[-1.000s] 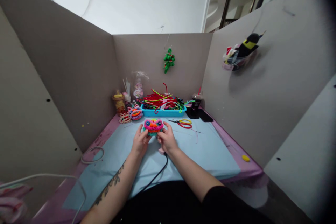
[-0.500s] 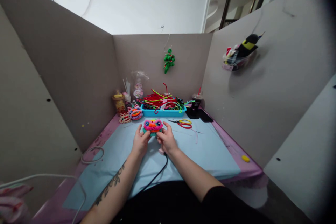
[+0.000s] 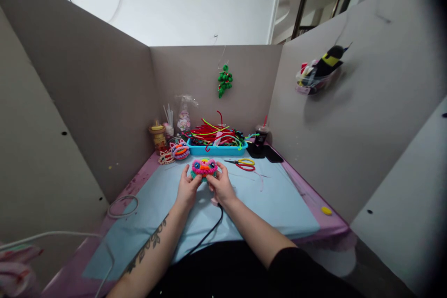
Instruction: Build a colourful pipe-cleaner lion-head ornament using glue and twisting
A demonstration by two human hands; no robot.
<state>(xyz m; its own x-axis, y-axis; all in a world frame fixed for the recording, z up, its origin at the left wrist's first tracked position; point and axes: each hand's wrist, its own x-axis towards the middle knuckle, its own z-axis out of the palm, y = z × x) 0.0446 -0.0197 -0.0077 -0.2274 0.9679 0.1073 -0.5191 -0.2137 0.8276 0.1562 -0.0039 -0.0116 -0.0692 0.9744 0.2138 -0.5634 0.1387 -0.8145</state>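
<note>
A small fuzzy owl-like figure (image 3: 204, 167), pink and teal with blue eyes and an orange beak, is held up over the light blue mat (image 3: 279, 200). My left hand (image 3: 187, 188) grips its left side and my right hand (image 3: 218, 187) pinches its right side and underside. Both hands have their fingers curled on the figure. A black cable (image 3: 209, 230) runs from under my right hand toward my body.
A blue tray (image 3: 216, 150) of pipe cleaners stands at the back, with red and yellow scissors (image 3: 244, 164) in front of it. Finished fuzzy figures (image 3: 179, 150) and jars (image 3: 158, 135) stand at the back left. Grey partition walls enclose the desk; a white cord coil (image 3: 122, 205) lies left.
The figure has been tipped slightly downward and my fingers have shifted closer around it. Everything else is still.
</note>
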